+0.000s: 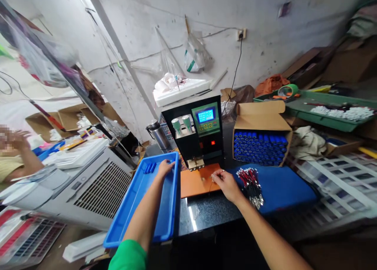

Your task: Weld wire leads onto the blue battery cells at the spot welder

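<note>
My left hand reaches into the far right part of the blue tray, fingers together; whatever it holds is hidden. Several blue cylinders lie in a row in the tray, left of that hand. Above the orange mat, my right hand pinches a thin dark wire. Behind the mat stands the black machine with a lit display and metal tips low at its front. A bundle of red and black wires rests on blue cloth to the right.
An open cardboard box of blue cylinders stands right of the machine. A metal flask is behind the tray. A green tray holds white parts. At the left are a grey cooler and another person's arm.
</note>
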`<state>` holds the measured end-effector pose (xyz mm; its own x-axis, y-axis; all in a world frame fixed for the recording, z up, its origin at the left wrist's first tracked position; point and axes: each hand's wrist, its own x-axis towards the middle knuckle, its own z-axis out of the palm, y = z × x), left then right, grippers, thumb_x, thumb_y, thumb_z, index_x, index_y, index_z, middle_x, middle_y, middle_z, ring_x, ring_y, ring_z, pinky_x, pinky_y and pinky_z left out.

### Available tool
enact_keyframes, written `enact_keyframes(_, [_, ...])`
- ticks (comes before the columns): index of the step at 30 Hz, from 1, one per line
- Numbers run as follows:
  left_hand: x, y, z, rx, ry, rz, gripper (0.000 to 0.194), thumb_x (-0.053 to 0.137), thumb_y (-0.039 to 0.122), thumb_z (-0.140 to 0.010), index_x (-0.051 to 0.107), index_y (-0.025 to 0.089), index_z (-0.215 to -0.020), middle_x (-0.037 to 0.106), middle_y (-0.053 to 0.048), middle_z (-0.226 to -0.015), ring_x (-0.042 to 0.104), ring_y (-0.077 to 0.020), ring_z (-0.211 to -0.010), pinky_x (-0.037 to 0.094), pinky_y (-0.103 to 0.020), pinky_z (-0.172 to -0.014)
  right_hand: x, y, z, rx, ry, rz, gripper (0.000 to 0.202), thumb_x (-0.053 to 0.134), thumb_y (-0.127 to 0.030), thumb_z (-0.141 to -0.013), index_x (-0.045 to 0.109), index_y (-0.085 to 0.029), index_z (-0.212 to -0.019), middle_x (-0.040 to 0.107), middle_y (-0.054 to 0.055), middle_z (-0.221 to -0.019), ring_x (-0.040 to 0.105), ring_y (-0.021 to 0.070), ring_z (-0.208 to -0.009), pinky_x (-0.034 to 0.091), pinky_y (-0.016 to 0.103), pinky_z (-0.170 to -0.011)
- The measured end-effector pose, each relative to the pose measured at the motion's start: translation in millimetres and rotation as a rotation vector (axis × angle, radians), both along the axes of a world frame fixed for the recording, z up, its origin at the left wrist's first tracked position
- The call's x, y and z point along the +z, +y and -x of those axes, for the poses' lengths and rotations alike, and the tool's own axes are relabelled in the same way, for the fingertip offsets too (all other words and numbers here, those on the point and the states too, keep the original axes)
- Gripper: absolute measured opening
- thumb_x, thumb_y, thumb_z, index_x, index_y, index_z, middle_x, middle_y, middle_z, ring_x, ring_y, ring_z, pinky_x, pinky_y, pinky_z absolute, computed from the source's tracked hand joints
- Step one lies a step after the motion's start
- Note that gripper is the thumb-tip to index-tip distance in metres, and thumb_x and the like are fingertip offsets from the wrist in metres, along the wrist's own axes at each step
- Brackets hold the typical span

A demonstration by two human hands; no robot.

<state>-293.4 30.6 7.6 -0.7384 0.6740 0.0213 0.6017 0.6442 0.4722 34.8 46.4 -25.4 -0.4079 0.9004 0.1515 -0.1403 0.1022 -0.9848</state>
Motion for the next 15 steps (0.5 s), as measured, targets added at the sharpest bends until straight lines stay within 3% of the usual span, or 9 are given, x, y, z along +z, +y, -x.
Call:
enact_keyframes(5, [-6.9,-1.1,16.3,0.027,0.050,0.049,0.039,0.056,0.043,-0.087,0.068,0.011,-0.103,0.071,-0.021,-0.113,0.066,-0.0306,-0.110,0.048,-0.032,-0.088,-1.0,1.4,1.8,-0.008,-0.010,0.005,0.040,0.067,-0.062,-0.076,0.063,-0.022,-0.075,0.066,0.007,-0.072,0.062,0.0220,-0.066,0.051,0.034,-0.064])
enact_keyframes(9, [-11.4,4.5,12.1,0.015,0.086,0.091,0.054,0.060,0.057,-0.080,0.066,0.010,-0.107,0.068,-0.025,-0.117,0.063,-0.0361,-0.114,0.048,-0.038,-0.092,-2.7,1.4,3.4,-0.010,-0.017,-0.002,0.039,0.066,-0.060,-0.077,0.063,-0.022,-0.076,0.065,0.006,-0.071,0.062,0.0218,-0.066,0.050,0.035,-0.065])
enact_keyframes(11, [-12.4,9.8,5.6,0.000,0.101,0.104,0.049,0.065,0.052,-0.078,0.067,0.010,-0.102,0.065,-0.027,-0.119,0.061,-0.0384,-0.117,0.047,-0.042,-0.095,-2.8,1.6,4.1,-0.012,-0.017,-0.002,0.038,0.066,-0.060,-0.077,0.062,-0.022,-0.076,0.064,0.006,-0.071,0.062,0.0218,-0.066,0.050,0.034,-0.065])
enact_keyframes(15, [-9.1,14.2,-5.6,-0.037,0.101,0.087,0.019,0.063,0.027,-0.078,0.066,0.011,-0.087,0.064,-0.028,-0.116,0.058,-0.0397,-0.121,0.044,-0.046,-0.100,-1.3,2.9,5.3,-0.013,-0.009,0.000,0.037,0.066,-0.059,-0.077,0.062,-0.022,-0.077,0.066,0.006,-0.072,0.063,0.0219,-0.068,0.050,0.034,-0.067])
